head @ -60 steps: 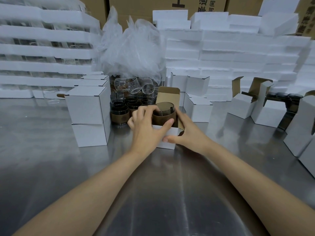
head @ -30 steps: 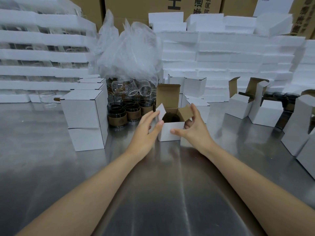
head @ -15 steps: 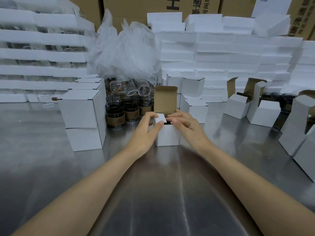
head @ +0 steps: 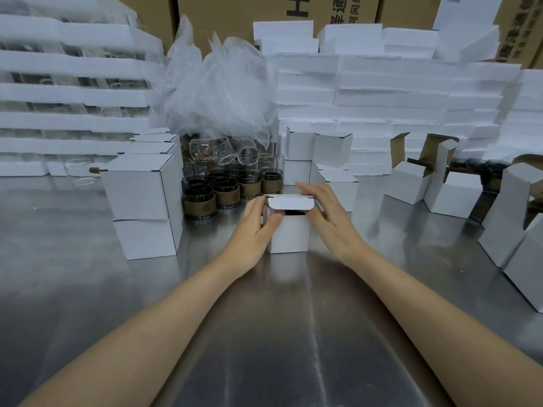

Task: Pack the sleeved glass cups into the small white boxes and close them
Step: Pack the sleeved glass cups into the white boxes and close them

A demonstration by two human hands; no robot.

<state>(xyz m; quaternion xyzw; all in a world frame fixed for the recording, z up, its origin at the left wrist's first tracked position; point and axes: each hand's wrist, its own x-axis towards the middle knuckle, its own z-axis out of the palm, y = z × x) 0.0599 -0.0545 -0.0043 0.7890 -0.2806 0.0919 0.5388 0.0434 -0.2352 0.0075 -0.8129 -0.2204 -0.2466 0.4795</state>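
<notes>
A small white box (head: 289, 233) stands on the steel table (head: 264, 333) in the middle. Its top lid (head: 291, 203) is folded down almost flat, with the tuck flap out and a dark gap under it. The cup inside is hidden. My left hand (head: 252, 227) holds the box's left side, thumb on the front. My right hand (head: 326, 215) grips the right side, fingers along the lid's edge. Several glass cups with brown sleeves (head: 199, 201) stand in a group behind and to the left of the box.
Two closed white boxes (head: 144, 207) are stacked at left. More closed boxes (head: 332, 154) stand behind, open ones (head: 411, 183) at right. A clear plastic bag (head: 217, 92) covers bare glasses (head: 223, 151). White foam trays (head: 396, 98) are piled along the back, in front of brown cartons.
The cup went down into the box, both side flaps were folded in, and the brown-lined lid that stood upright has come down over the top.
</notes>
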